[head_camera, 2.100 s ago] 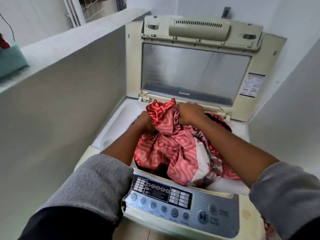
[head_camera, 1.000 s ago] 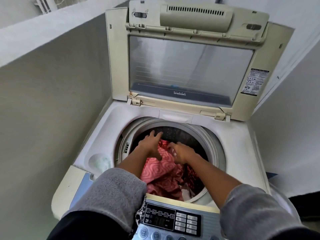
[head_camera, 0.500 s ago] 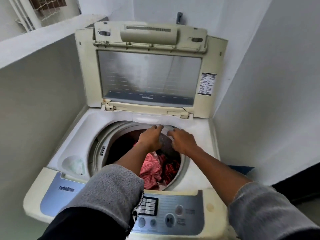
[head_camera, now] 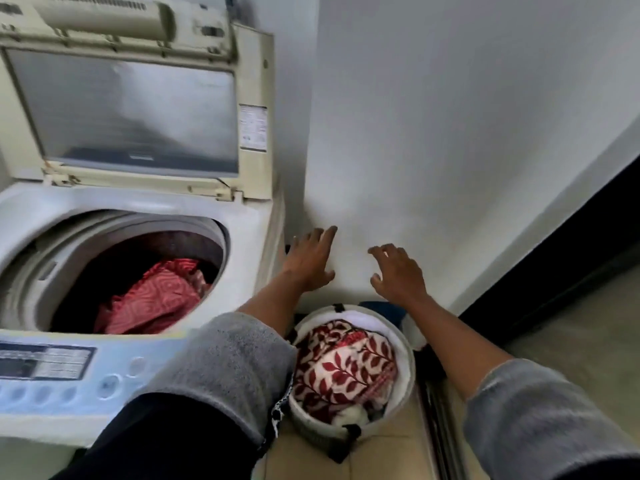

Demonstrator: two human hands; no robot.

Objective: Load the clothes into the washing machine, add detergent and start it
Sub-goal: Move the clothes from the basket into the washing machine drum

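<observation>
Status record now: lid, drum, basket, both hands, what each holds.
lid: washer lid raised, open
drum: drum holds red patterned cloth
basket: laundry basket right of the drum, holds leaf-print cloth
hands: left hand and right hand fingers spread, holding nothing, right of the drum

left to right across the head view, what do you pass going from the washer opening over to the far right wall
red patterned cloth → lid sticker → left hand → right hand → dark strip along the wall's foot. The laundry basket sits below and overlaps both hands, so it is left out.
</observation>
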